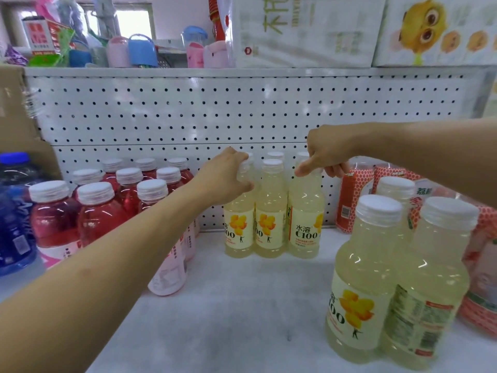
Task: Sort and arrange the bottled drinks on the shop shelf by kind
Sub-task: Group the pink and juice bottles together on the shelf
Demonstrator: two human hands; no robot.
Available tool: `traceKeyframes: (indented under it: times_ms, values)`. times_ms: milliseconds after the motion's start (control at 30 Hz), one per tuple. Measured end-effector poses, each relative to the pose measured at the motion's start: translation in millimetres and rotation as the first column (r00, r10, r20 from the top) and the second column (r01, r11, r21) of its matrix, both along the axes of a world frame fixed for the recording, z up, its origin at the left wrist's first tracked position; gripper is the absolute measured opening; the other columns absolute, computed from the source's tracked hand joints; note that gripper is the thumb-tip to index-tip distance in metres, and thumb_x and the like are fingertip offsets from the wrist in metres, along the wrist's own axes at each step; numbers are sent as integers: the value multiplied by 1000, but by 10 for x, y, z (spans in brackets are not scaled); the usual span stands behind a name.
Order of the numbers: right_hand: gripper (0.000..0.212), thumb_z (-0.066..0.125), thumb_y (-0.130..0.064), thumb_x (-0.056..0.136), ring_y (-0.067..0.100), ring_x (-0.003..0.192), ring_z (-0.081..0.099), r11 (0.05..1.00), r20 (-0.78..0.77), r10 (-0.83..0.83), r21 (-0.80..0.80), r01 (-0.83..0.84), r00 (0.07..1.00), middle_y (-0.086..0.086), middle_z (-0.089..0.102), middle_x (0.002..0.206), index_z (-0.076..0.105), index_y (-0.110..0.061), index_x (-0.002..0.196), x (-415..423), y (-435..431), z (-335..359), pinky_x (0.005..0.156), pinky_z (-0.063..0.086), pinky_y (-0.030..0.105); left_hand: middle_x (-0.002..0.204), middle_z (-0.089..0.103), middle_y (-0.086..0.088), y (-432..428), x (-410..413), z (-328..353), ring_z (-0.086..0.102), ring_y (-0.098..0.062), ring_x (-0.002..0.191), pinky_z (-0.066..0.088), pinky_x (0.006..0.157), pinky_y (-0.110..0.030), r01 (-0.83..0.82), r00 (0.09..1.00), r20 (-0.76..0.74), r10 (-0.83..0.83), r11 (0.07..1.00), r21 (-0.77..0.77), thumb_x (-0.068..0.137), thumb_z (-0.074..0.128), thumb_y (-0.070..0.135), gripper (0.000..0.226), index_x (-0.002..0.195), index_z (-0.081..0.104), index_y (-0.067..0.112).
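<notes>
Left hand [228, 179]: fingers curled round the neck and cap of the left yellow bottle [239, 230], gripping it from the left side. Right hand [328, 154]: fingers curled over the cap of the right yellow bottle [306, 222], thumb stretched across the front of the neck, gripping. Both bottles are upright, bases on the shelf [242, 305].

Row at the back edge of the shelf, against the pegboard panel [161, 111]: left yellow bottle, middle yellow bottle [270, 219], right yellow bottle, side by side. Left and middle touch; right stands just beside the middle one. Rear yellow bottles [275, 155] show only as white caps behind this row; count not clear.

Red bottles [99, 208]: cluster toward the left end of the shelf, in several rows running from the back edge toward the front, white caps, all upright. The left forearm crosses in front of the nearest ones. Blue bottle [13, 211]: at the far left edge, blue cap.

Front yellow bottles [360, 278]: three, upright, near the front right corner. Two stand in front and touch, one stands behind them. They are well apart from the back row.

Orange-and-white packs [355, 189]: right end of the shelf, behind and beside the front yellow bottles. Cardboard box [16, 117]: above the left end. On the level above: tissue packs [304, 30] and plastic mugs [142, 49].
</notes>
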State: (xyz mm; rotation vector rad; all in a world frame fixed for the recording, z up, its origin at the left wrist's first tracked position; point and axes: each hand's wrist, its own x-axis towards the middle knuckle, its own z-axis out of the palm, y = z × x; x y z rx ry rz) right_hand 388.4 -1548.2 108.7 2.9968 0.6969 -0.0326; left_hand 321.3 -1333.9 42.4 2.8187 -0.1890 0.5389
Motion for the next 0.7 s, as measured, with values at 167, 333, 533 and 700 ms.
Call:
traceKeyframes:
  times_ms: [167,333,533,700]
  values:
    - [62,53,-63,89,27,81,72,996,14,-38,-76,39,999,11,72,94,63,-3,99,-103,-42,74,80,60,41,161,23,-1,-30,-78,-27,21,-21,147,24,116,-36,-10,1000,6,10,1000,11,93,65,38,77,156,25,19]
    - [75,56,-64,86,23,130,49,997,63,34,68,-39,997,0,47,147,38,-26,149,-619,-264,212,111,37,43,156,32,9,-360,-458,-178,19,-9,145,18,111,-25,132,982,156,-110,981,-141,93,63,42,67,151,34,28]
    - [45,63,-59,83,1,98,62,840,268,49,510,-184,962,-17,66,108,63,-37,122,-1361,-734,78,85,51,30,142,53,16,-960,-999,-565,49,0,129,41,111,-38,396,909,136,-394,712,-580,84,30,83,81,145,45,33]
    - [34,64,-47,89,1,95,56,673,438,-104,692,-261,893,-12,61,110,66,-30,118,-1680,-1103,-415,84,46,24,130,60,18,-1349,-1212,-851,57,5,117,51,95,-22,353,894,73,-443,593,-724,81,52,77,76,140,44,30]
